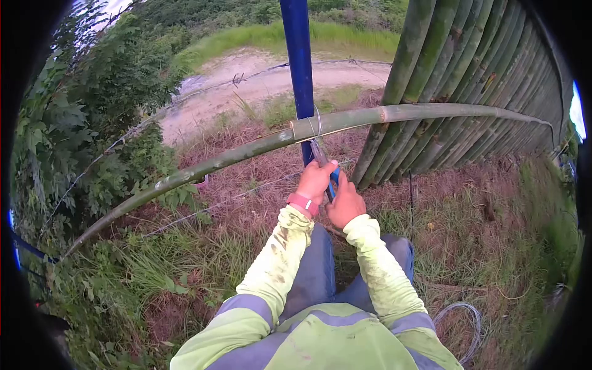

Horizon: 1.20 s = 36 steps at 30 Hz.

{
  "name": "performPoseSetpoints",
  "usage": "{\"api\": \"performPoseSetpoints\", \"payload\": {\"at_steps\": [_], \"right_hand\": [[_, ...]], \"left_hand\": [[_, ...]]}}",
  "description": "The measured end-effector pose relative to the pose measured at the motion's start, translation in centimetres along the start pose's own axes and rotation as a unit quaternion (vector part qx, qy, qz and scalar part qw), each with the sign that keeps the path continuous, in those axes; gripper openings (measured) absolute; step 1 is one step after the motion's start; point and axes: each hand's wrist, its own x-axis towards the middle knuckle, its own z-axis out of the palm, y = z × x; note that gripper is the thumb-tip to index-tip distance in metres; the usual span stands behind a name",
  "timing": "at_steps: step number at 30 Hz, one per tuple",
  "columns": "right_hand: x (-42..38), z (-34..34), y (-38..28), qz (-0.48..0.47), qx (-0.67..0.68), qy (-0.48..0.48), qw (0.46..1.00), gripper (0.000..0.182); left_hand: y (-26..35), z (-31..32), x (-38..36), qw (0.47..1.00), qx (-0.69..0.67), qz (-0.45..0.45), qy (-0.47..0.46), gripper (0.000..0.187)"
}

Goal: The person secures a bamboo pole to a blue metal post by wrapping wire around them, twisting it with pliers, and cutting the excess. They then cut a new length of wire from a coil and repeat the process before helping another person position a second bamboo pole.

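Observation:
Blue-handled pliers (320,155) point up and away from me, their jaws at a wire tie (318,123) looped around a horizontal bamboo pole (246,150) and a blue post (298,68). My left hand (313,181) is closed around the pliers near the jaws. Lower down, my right hand (346,202) closes on the blue handles. Fingers partly cover the tool, and I cannot make out the wire ends in the jaws. The pole crosses in front of the post just above my hands.
Upright bamboo canes (444,80) form a fence on the right. Barbed wire (237,79) runs across behind the post, with another strand lower down. A coil of wire (472,327) lies on the grass at my right. Leafy bushes (80,105) stand left; a dirt road (246,77) lies beyond.

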Motion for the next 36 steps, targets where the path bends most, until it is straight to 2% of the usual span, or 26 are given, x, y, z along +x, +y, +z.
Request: {"api": "performPoseSetpoints", "payload": {"at_steps": [2, 3, 4, 5, 6, 7, 9, 10, 12, 14, 15, 17, 18, 20, 21, 22, 24, 27, 30, 32, 34, 36], "right_hand": [[0.9, 1.7, 1.8, -0.067, 0.24, -0.044, 0.967, 0.065], [1.6, 2.9, 2.5, -0.088, 0.371, -0.093, 0.92, 0.061], [1.6, 2.6, 2.4, -0.091, 0.372, -0.095, 0.919, 0.061], [1.7, 2.1, 2.5, -0.031, 0.46, -0.184, 0.868, 0.061], [1.8, 1.3, 2.3, 0.029, 0.538, -0.269, 0.798, 0.061], [1.1, 0.7, 1.7, 0.036, 0.586, -0.256, 0.768, 0.059], [0.7, 0.5, 1.4, 0.042, 0.582, -0.253, 0.772, 0.059], [0.7, 0.6, 1.3, 0.054, 0.578, -0.256, 0.773, 0.058], [1.1, 2.7, 2.4, 0.022, 0.534, -0.222, 0.815, 0.06], [1.0, 2.6, 2.1, -0.013, 0.486, -0.197, 0.851, 0.061], [0.8, 2.3, 2.2, -0.001, 0.448, -0.201, 0.871, 0.064], [0.6, 1.8, 1.9, 0.0, 0.461, -0.2, 0.865, 0.064], [0.5, 1.6, 1.7, 0.004, 0.478, -0.204, 0.855, 0.063], [0.6, 1.4, 1.7, -0.001, 0.443, -0.193, 0.875, 0.063], [0.7, 1.5, 1.9, 0.003, 0.435, -0.202, 0.877, 0.068], [0.5, 1.4, 2.1, 0.009, 0.426, -0.213, 0.879, 0.072], [0.5, 1.5, 2.5, 0.025, 0.398, -0.213, 0.892, 0.073], [-0.5, 0.7, 1.5, 0.038, 0.367, -0.206, 0.906, 0.073], [0.7, 0.7, 1.7, 0.041, 0.365, -0.219, 0.904, 0.071], [0.0, 1.2, 1.2, 0.016, 0.348, -0.161, 0.923, 0.059], [-0.2, 0.8, 0.6, 0.055, 0.337, -0.141, 0.929, 0.042], [-0.3, 0.5, 0.1, 0.034, 0.204, -0.076, 0.976, 0.039]], "left_hand": [[2.0, 0.1, -2.1, 0.99, 0.137, 0.024, -0.015, 0.028], [2.9, -0.2, -3.0, 0.99, 0.134, 0.028, -0.013, 0.028], [3.5, -0.8, -4.1, 0.973, 0.214, 0.077, -0.047, 0.034], [4.3, -1.4, -5.1, 0.945, 0.292, 0.126, -0.08, 0.039], [5.1, -1.8, -6.2, 0.941, 0.303, 0.134, -0.065, 0.04], [6.1, -2.3, -7.2, 0.937, 0.314, 0.141, -0.053, 0.042], [9.4, -2.9, -8.4, 0.931, 0.29, 0.22, 0.012, 0.04], [10.4, -3.9, -8.1, 0.906, 0.331, 0.254, 0.066, 0.04], [13.2, -5.5, -7.7, 0.795, 0.446, 0.394, 0.116, 0.041], [14.9, -7.4, -6.6, 0.683, 0.582, 0.416, 0.146, 0.049], [15.0, -8.6, -5.9, 0.684, 0.576, 0.424, 0.147, 0.049], [14.4, -10.6, -4.3, 0.637, 0.686, 0.33, 0.119, 0.045], [14.3, -10.2, -3.8, 0.639, 0.682, 0.335, 0.119, 0.045], [13.9, -9.3, -3.0, 0.616, 0.75, 0.146, 0.19, 0.031], [13.3, -9.6, -2.6, 0.58, 0.754, 0.214, 0.221, 0.021], [13.0, -9.8, -2.2, 0.585, 0.752, 0.212, 0.217, 0.021], [12.3, -10.1, -2.4, 0.59, 0.727, 0.26, 0.237, 0.021], [12.3, -10.2, -2.5, 0.589, 0.722, 0.281, 0.229, 0.023], [12.4, -10.2, -2.2, 0.593, 0.734, 0.252, 0.212, 0.022], [12.2, -10.4, -2.1, 0.598, 0.732, 0.255, 0.204, 0.022], [12.0, -10.8, -2.5, 0.597, 0.732, 0.255, 0.207, 0.022], [12.2, -10.7, -2.4, 0.599, 0.719, 0.29, 0.201, 0.022]]}}
